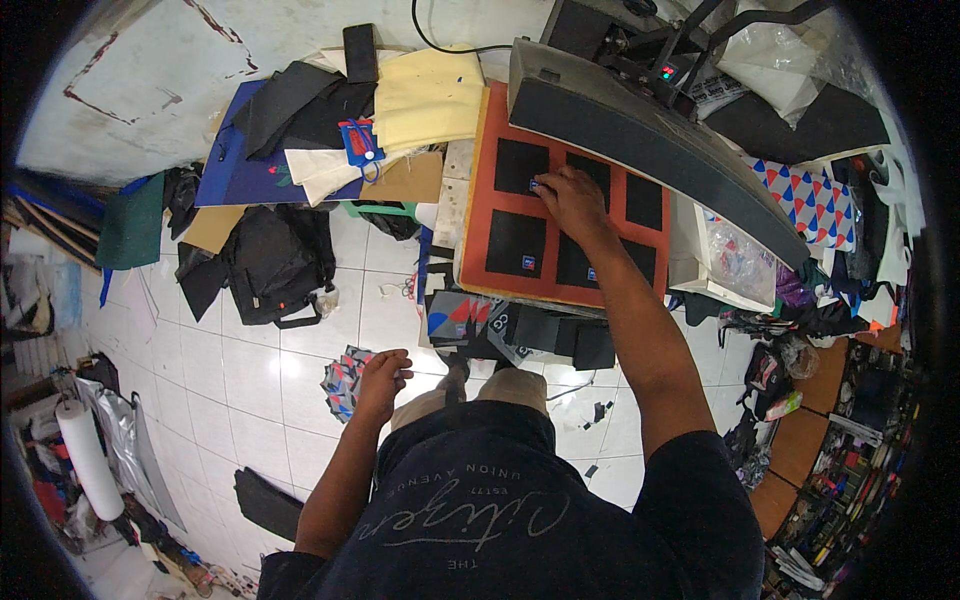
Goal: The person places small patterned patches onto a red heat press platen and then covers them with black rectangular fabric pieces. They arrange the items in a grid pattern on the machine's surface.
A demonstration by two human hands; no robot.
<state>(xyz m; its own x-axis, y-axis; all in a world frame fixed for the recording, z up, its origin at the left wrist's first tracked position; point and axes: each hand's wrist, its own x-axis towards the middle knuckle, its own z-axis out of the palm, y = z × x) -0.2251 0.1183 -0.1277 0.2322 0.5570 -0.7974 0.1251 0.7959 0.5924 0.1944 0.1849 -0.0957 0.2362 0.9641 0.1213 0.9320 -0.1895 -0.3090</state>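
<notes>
My right hand (573, 200) reaches over the orange-red pad (480, 200) of a heat press. Its fingers are pinched at a small blue-and-red label (534, 186) on the far left black fabric piece (518, 160). Several black rectangles lie in two rows on the pad. The near left piece (510, 232) bears a similar label (528, 262), and another label (592, 273) shows beside my forearm. Low at the left, my left hand (382, 385) is closed on a bundle of grey, red and blue printed pieces (345, 383); its grip is partly hidden.
The press's dark upper plate (640, 140) is raised and slants over the pad's far right side. Cloth pieces (430, 100) and a phone (360, 53) lie at the far left. A black bag (275, 265) sits on the tiled floor. Dark and printed pieces (490, 325) hang by the pad's front edge.
</notes>
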